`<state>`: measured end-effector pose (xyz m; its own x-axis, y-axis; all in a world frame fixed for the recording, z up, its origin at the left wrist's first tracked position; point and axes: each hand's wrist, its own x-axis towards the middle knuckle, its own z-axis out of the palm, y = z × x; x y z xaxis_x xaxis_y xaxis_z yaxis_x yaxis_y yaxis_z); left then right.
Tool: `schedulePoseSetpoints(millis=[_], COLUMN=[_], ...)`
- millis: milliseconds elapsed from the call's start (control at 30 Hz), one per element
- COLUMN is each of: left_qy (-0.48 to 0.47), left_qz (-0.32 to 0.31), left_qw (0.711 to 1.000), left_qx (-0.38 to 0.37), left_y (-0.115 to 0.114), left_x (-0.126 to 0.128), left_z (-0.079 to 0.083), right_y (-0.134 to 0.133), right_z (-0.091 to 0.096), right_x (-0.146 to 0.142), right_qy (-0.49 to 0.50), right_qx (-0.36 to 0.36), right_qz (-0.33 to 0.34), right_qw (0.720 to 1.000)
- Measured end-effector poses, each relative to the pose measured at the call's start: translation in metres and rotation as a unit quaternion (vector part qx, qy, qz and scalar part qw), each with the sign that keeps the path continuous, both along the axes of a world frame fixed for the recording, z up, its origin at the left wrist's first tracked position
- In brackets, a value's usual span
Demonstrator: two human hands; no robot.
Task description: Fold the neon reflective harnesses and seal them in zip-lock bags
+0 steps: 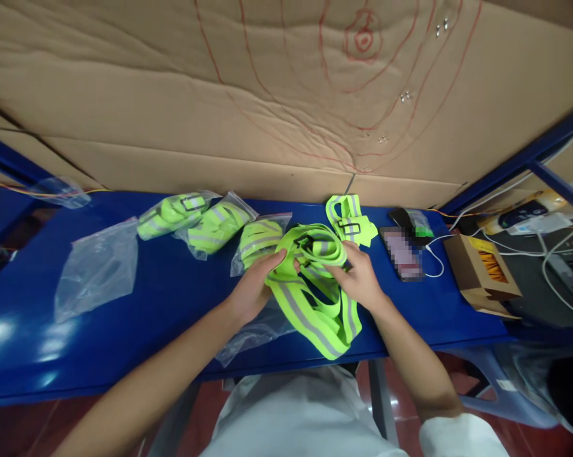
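Observation:
Both my hands grip a bundle of neon yellow-green reflective strap (310, 311) with a grey stripe, looped and partly coiled above the table's front edge. My left hand (255, 285) pinches its left side, thumb on top. On the right side, my right hand (360, 276) closes round the coil. Just behind the bundle lies a clear zip bag with folded strap (260, 238). A loose strap with a black buckle (350, 222) rests behind my right hand. Under my left forearm is a clear plastic bag (255, 333), partly hidden.
Two more bagged straps, one bag (175, 214) beside another (220, 225), lie at the back left. A flat clear bag (98, 273) is on the blue table (138, 336). Rightward are a phone (403, 254), a cable and a cardboard box (481, 273). A cardboard panel (148, 120) stands behind.

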<state>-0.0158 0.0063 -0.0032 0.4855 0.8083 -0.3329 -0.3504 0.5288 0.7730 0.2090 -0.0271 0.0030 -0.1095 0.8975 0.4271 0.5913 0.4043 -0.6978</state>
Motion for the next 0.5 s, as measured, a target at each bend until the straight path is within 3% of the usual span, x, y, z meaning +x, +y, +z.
schedulePoseSetpoints(millis=[67, 200, 367, 500], left_qy=[-0.008, -0.06, -0.053, 0.138], left_qz=[0.03, 0.079, 0.121, 0.064], left_qw=[0.999, 0.994, 0.99, 0.969], left_qx=[-0.025, -0.051, 0.051, 0.196], left_y=[0.004, 0.011, 0.006, -0.002], left_x=[-0.002, -0.003, 0.003, 0.003], left_z=[0.003, 0.01, 0.016, 0.012], right_y=[0.003, 0.008, 0.009, 0.006], right_z=[0.003, 0.012, 0.017, 0.017], right_x=[0.009, 0.029, 0.048, 0.046], right_qy=[0.064, 0.149, 0.205, 0.108], right_qx=[-0.037, -0.125, -0.157, -0.132], right_qz=[-0.03, -0.013, 0.029, 0.064], right_qw=[0.997, 0.981, 0.965, 0.983])
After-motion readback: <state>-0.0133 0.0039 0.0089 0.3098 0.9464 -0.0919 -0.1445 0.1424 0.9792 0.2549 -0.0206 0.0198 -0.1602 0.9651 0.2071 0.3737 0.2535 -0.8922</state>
